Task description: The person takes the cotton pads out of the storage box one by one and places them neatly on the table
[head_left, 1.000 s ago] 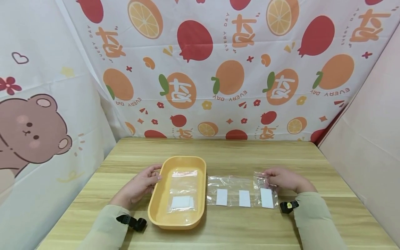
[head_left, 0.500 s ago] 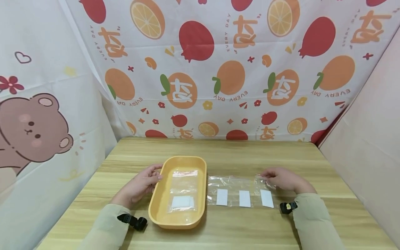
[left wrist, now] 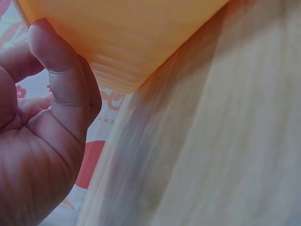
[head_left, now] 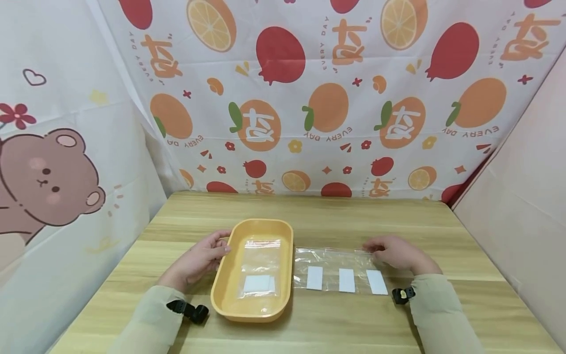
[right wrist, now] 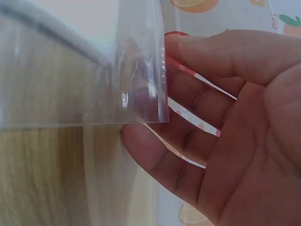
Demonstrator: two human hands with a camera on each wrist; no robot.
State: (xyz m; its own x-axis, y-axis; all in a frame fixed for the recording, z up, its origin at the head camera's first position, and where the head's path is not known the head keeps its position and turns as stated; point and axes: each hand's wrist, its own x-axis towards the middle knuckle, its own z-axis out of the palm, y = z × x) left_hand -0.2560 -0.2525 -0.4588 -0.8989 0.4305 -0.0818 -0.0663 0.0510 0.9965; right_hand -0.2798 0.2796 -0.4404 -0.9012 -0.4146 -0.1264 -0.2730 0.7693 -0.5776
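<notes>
Your left hand (head_left: 201, 260) has hold of the yellow tray (head_left: 226, 290) at its left rim; the thumb lies on the edge and the fingers curl against the outer side, so the grip there is pinching the tray wall. The tray sits on the tabletop (head_left: 345, 324), left of centre, its long side running away from you. Inside it lies a clear zip bag (head_left: 261, 258), seal end away from you, with overlapping white rectangles near the other end.

Your right hand (head_left: 395, 253) is at the far right corner of the rightmost clear bag (right wrist: 94, 89). Its grip is pinching the bag's edge between thumb and forefinger, with the remaining fingers bent and a little spread beside the plastic.

That bag lies at the right end of an overlapping row of clear bags (head_left: 302, 260) beside the tray. Three white rectangles (head_left: 347, 280) show along the row, well apart from one another, the right one tilted slightly. Black wrist straps (head_left: 177, 307) sit over your pale sleeves (head_left: 152, 317), and a fruit-print cloth (head_left: 329, 167) hangs behind the tabletop.
</notes>
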